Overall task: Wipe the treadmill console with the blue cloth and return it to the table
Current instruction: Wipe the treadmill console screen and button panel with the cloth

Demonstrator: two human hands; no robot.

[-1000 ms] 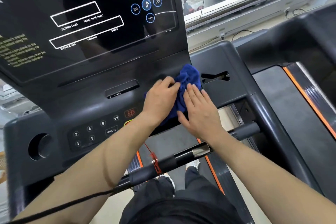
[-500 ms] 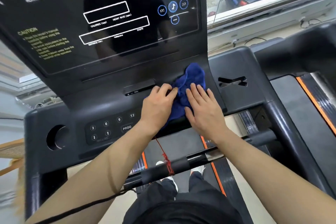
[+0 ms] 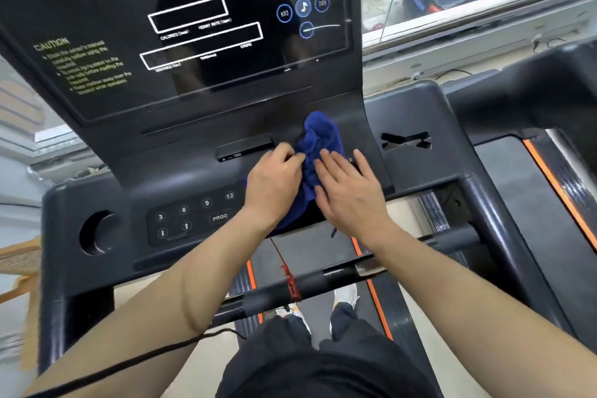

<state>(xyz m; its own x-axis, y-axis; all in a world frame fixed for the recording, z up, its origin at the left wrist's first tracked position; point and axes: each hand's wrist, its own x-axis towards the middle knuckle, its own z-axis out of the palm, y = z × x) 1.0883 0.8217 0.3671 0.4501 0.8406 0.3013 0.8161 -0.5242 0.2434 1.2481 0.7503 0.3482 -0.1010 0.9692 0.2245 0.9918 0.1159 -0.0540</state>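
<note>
Your blue cloth (image 3: 318,152) is bunched on the console (image 3: 193,178) ledge under the screen. Left hand (image 3: 273,186) pinches its edge, right hand (image 3: 350,195) presses flat and open. It's soft and floppy, so grab a whole bunched handful before lifting.

We read "PROGAM/MODE" and yellow "CAUTION" on the display panel (image 3: 181,35), and 3, 6, 9, 12, "PROG" on the keypad (image 3: 193,218).
</note>
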